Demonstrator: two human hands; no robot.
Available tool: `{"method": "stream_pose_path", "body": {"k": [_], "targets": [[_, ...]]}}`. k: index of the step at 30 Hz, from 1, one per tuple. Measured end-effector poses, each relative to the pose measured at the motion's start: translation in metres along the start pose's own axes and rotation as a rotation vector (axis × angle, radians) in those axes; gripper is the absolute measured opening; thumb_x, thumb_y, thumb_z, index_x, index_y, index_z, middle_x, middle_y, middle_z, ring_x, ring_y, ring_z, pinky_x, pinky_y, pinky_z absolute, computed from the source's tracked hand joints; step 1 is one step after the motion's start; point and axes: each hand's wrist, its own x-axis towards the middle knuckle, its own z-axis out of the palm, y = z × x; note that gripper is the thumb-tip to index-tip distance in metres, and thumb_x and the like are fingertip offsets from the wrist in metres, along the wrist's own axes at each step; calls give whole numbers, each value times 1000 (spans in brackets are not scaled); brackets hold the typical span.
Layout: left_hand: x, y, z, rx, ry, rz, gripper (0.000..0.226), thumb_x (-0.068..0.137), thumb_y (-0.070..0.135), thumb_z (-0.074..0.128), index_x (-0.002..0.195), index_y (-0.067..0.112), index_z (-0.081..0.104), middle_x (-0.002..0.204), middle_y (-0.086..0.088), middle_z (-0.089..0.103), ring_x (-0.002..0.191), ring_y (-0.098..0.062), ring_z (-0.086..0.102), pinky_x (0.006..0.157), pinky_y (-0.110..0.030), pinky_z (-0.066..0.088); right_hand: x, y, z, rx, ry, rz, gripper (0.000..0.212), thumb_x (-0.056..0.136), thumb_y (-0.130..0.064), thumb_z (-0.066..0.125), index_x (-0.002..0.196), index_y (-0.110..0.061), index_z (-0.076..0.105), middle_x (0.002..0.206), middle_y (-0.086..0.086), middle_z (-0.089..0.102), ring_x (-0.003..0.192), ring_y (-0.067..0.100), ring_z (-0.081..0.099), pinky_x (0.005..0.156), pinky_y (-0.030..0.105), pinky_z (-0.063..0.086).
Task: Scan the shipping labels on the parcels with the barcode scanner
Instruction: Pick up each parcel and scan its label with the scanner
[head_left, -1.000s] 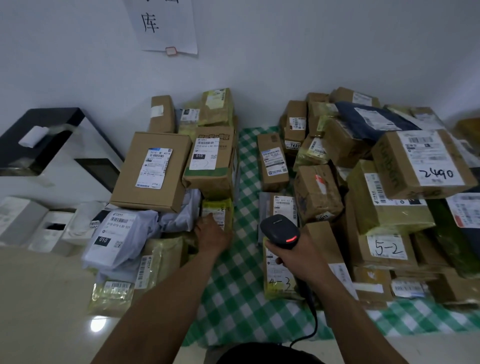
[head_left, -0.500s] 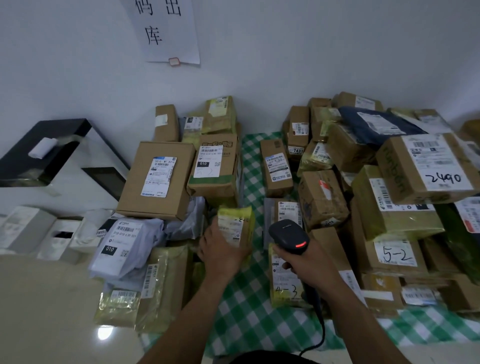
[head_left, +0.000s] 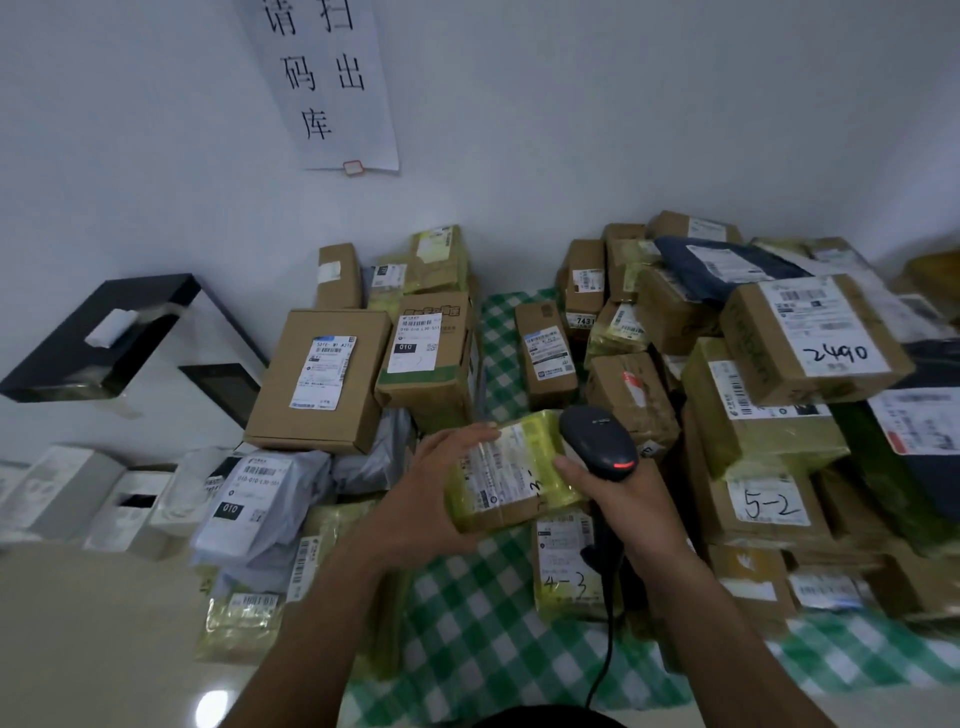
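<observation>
My left hand (head_left: 431, 499) grips a small parcel wrapped in yellow tape (head_left: 511, 470), lifted above the green checked cloth with its white shipping label facing up. My right hand (head_left: 618, 499) holds the black barcode scanner (head_left: 597, 441) by its handle. The scanner's head sits just right of the parcel's upper edge, and a red light glows on its rear. Its black cable (head_left: 605, 660) hangs down toward me.
Labelled cardboard boxes are piled on the left (head_left: 319, 379) and in a taller heap on the right (head_left: 810, 343). A parcel marked 4-3 (head_left: 566, 566) lies under my hands on the checked cloth (head_left: 467, 639). White boxes (head_left: 67, 493) and a black-topped machine (head_left: 104, 332) stand left.
My left hand picked the yellow-taped parcel out of the left pile and brought it up to the middle. My right hand moved the scanner up beside it.
</observation>
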Motion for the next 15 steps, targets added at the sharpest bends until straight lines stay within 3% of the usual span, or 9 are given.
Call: {"method": "stream_pose_path", "body": {"k": [2, 4, 7, 9, 11, 13, 15], "targets": [[0, 5, -2, -21, -6, 58, 105, 66, 18, 91, 149, 46, 33, 156, 26, 30, 150, -10, 24, 120, -42, 36, -2, -3, -4, 36, -41, 16, 63, 60, -30, 94, 119, -20, 74, 108, 1, 80, 103, 21, 76, 100, 53, 56], [1, 6, 0, -74, 25, 103, 108, 71, 16, 91, 155, 43, 28, 162, 23, 25, 154, -10, 20, 121, -46, 36, -1, -5, -7, 55, -36, 21, 62, 58, -30, 96, 116, -23, 76, 109, 2, 80, 103, 23, 76, 100, 54, 56], [8, 12, 14, -293, 221, -5, 114, 75, 21, 93, 161, 40, 20, 166, 23, 19, 153, -7, 25, 114, -29, 42, 0, -6, -6, 126, 85, 29, 66, 57, -39, 98, 118, -29, 75, 110, -4, 79, 105, 21, 74, 101, 52, 55], [11, 21, 29, -552, 402, -277, 115, 69, 26, 94, 159, 40, 24, 162, 16, 32, 144, -9, 39, 106, -23, 46, 0, -8, -2, 213, 168, 34, 56, 66, -34, 97, 117, -29, 74, 109, -7, 79, 106, 18, 74, 102, 50, 55], [14, 29, 46, -862, 420, -473, 103, 66, 36, 91, 153, 39, 37, 152, 8, 50, 132, -15, 52, 111, -39, 47, 0, -10, 3, 281, 224, 22, 59, 66, -36, 97, 119, -29, 73, 111, -6, 79, 108, 19, 73, 104, 50, 54], [16, 41, 65, -1061, 387, -508, 82, 69, 44, 85, 142, 43, 48, 136, 8, 67, 123, -21, 63, 106, -49, 51, 0, -10, 8, 315, 229, -5, 71, 57, -45, 99, 121, -30, 73, 114, -5, 78, 111, 20, 72, 105, 51, 53], [16, 57, 74, -1186, 408, -464, 83, 67, 41, 85, 140, 46, 47, 118, 12, 75, 118, -23, 67, 97, -50, 57, -2, -12, 13, 307, 216, -32, 58, 64, -39, 96, 117, -29, 74, 111, -6, 79, 109, 18, 73, 103, 48, 54]]}}
